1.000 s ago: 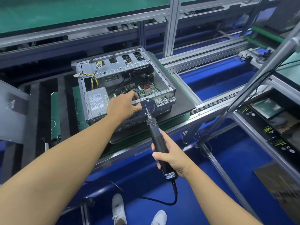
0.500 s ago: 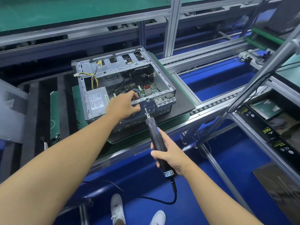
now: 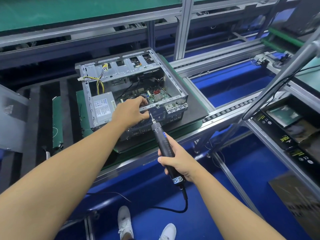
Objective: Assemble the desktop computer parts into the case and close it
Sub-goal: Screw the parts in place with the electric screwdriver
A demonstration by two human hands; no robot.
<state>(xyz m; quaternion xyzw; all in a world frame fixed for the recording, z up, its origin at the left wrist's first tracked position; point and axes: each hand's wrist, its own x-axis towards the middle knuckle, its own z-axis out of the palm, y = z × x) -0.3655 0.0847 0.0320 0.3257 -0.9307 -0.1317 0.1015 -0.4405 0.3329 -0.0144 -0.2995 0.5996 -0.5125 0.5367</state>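
Observation:
An open grey computer case lies on its side on a dark pallet on the conveyor. Inside sit a silver power supply with yellow cables and a green motherboard. My left hand grips the case's near top rail, fingers curled over it and thumb on the rear panel. My right hand holds a black electric screwdriver by its body. The screwdriver's bit touches the rear panel just right of my left thumb. Its cord loops down below my wrist.
A grey side panel stands at the far left beside black foam slots. Aluminium conveyor rails run to the right. A slanted metal pole and boxes of parts are at the right. My white shoes stand on blue floor.
The screwdriver has moved up and forward, so its bit now meets the rear panel by my left thumb. My left hand has stayed on the case rail.

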